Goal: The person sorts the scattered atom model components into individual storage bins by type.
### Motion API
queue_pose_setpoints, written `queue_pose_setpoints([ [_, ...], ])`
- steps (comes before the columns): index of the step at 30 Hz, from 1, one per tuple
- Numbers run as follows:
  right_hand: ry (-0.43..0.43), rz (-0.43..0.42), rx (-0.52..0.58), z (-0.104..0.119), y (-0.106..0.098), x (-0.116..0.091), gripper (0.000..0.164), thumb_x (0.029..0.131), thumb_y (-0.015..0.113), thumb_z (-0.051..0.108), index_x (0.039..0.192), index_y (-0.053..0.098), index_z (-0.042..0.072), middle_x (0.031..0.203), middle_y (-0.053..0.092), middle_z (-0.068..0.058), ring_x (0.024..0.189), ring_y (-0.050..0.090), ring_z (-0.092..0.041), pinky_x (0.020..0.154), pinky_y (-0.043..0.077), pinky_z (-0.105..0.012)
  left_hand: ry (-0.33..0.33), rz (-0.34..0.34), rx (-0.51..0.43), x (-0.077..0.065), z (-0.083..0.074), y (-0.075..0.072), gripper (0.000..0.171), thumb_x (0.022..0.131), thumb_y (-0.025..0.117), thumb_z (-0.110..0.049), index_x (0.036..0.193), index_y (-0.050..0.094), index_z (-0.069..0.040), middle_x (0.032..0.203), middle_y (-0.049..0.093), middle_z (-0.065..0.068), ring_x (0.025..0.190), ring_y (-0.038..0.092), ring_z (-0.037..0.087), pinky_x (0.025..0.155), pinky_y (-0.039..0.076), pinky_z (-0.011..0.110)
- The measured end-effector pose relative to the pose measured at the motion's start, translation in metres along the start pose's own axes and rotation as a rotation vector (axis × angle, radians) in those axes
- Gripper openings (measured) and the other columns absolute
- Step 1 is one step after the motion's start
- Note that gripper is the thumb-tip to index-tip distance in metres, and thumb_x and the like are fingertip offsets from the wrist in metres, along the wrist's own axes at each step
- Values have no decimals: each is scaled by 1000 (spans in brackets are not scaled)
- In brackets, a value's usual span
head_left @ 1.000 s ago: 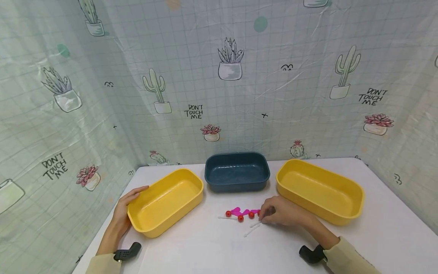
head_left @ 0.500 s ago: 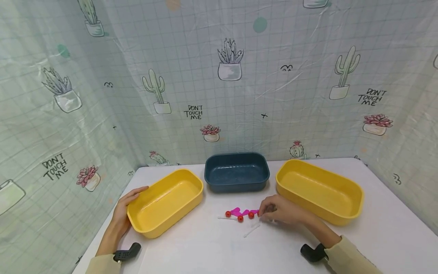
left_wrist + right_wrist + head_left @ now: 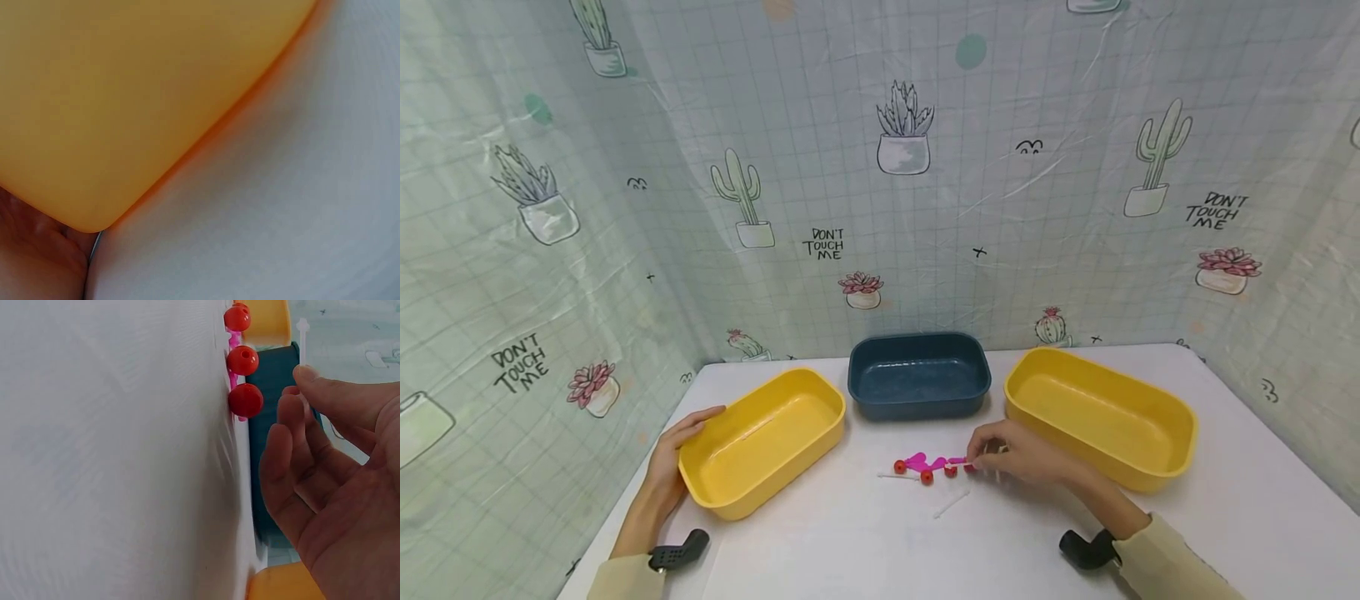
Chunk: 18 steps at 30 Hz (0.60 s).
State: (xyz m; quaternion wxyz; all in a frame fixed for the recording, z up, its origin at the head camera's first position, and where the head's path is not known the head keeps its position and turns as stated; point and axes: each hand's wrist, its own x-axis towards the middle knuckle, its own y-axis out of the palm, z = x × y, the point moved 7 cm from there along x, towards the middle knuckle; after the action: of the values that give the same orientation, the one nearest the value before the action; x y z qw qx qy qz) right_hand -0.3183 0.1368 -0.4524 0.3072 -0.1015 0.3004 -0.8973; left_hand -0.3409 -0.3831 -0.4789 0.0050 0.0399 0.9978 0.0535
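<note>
My right hand (image 3: 1018,452) pinches a thin white plastic stick (image 3: 303,340) between thumb and forefinger, its cross-shaped end pointing away from the fingertips. In the right wrist view the other fingers curl loosely below. Close by that hand, several red beads (image 3: 927,477) with holes lie on the white table beside flat magenta pieces (image 3: 916,461). Two more white sticks (image 3: 952,503) lie in front of the beads. My left hand (image 3: 672,457) rests along the outer left side of a yellow bin (image 3: 760,492), fingers stretched along its wall; part of the palm is hidden behind it.
A dark blue bin (image 3: 921,411) stands at the back middle of the table. A second yellow bin (image 3: 1075,446) stands at the right, just behind my right hand. Curtains (image 3: 962,200) printed with cacti hang behind and beside the table.
My right hand has lifted a white stick from beside the other one and moved it slightly back, over the beads. My left hand and the bins stay put.
</note>
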Motion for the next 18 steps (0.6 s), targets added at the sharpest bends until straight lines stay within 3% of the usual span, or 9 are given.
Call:
queue_pose_setpoints([
  [5,-46,-13,27,6,-3,0,10,99,67,13,103,73,6,101,74,-13,81,62,-15,71,58,-23,-8,-3,-6,1,-1,1,46,112,37,-26,153,50,-11,137,64,-14,125,64,3,103,54,21],
  [11,11,-65,-16,11,-10,1,13,98,70,16,109,76,13,103,75,-8,81,63,-15,72,57,-21,-12,-9,-6,0,-2,1,46,112,37,-27,153,50,-10,137,64,-15,124,64,3,103,54,21],
  [15,2,-76,-86,17,-14,6,15,98,70,16,112,77,19,106,75,-8,78,62,-13,72,56,-20,-8,-10,-12,0,-2,1,45,112,37,-25,151,52,-11,136,65,-15,124,64,3,102,54,20],
  [18,-8,-59,-74,22,-14,11,17,100,68,16,115,76,18,109,73,-11,76,61,-13,71,55,-20,-7,-11,-8,-1,-1,0,45,112,37,-25,151,52,-10,135,65,-14,124,65,3,102,54,21],
])
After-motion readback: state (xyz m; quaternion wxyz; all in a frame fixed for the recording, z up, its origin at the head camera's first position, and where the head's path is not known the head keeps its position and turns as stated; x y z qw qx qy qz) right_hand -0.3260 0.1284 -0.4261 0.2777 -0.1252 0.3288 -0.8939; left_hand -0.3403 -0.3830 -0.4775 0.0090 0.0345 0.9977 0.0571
